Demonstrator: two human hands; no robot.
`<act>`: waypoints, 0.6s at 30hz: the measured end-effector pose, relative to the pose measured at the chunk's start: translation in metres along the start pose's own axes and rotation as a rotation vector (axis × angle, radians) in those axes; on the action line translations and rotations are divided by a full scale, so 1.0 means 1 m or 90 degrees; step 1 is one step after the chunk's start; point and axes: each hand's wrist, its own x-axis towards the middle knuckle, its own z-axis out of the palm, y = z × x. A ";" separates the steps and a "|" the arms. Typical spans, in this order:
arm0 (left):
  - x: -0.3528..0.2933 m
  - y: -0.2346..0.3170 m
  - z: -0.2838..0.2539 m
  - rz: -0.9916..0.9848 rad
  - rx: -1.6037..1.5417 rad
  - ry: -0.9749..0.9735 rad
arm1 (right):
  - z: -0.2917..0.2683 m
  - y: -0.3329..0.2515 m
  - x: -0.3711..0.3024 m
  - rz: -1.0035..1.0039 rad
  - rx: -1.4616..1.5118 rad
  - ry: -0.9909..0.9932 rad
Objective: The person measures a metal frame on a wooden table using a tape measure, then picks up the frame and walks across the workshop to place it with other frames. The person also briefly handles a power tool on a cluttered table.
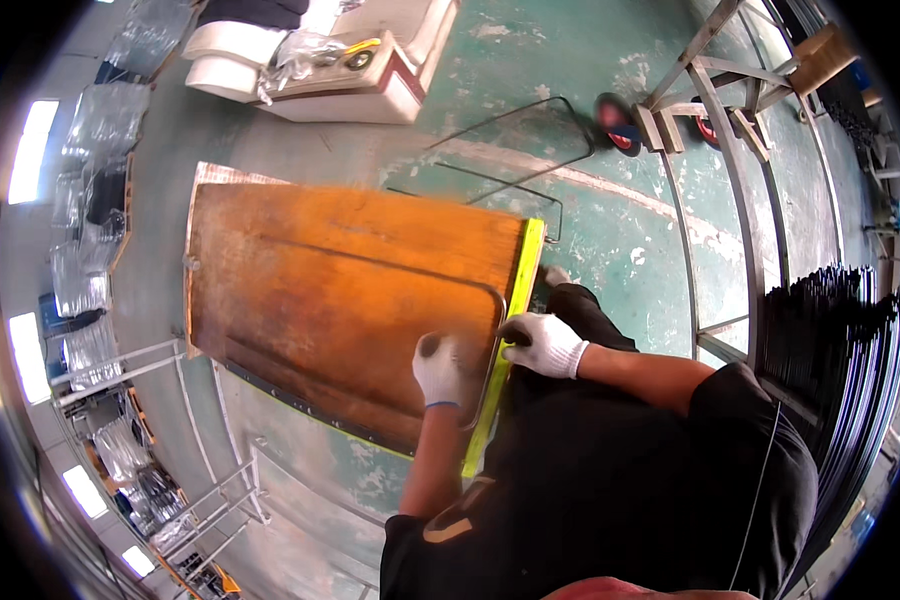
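A U-shaped dark metal rod [390, 263] lies on a worn orange-brown wooden tabletop [340, 300]. Its curved end is toward me, beside the bright yellow edge strip [526, 268]. My right hand [550, 345], in a white knitted glove, is closed at that curved end, its fingertips on the rod by the strip. Over the wood, between the rod's two long legs, is my left hand [440, 370], gloved too and slightly blurred. Its fingers are curled; whatever they may hold is hidden. Dark patches show at the fingers of both gloves.
More bent rods [560, 160] lie on the green floor beyond the table. A metal frame rack [715, 130] with wheels stands right, near a bundle of dark rods [840, 350]. A cream upholstered piece [355, 95] is at the back; wrapped goods [105, 120] line the left.
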 end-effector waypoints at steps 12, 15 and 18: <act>0.159 0.022 0.108 0.039 0.280 0.079 | -0.097 0.128 0.079 0.077 0.013 -0.148; 0.185 0.055 0.139 0.026 0.447 0.126 | -0.118 0.150 0.097 0.218 0.015 -0.102; 0.179 0.075 0.153 -0.011 0.480 0.142 | -0.120 0.226 0.116 0.257 -0.003 -0.011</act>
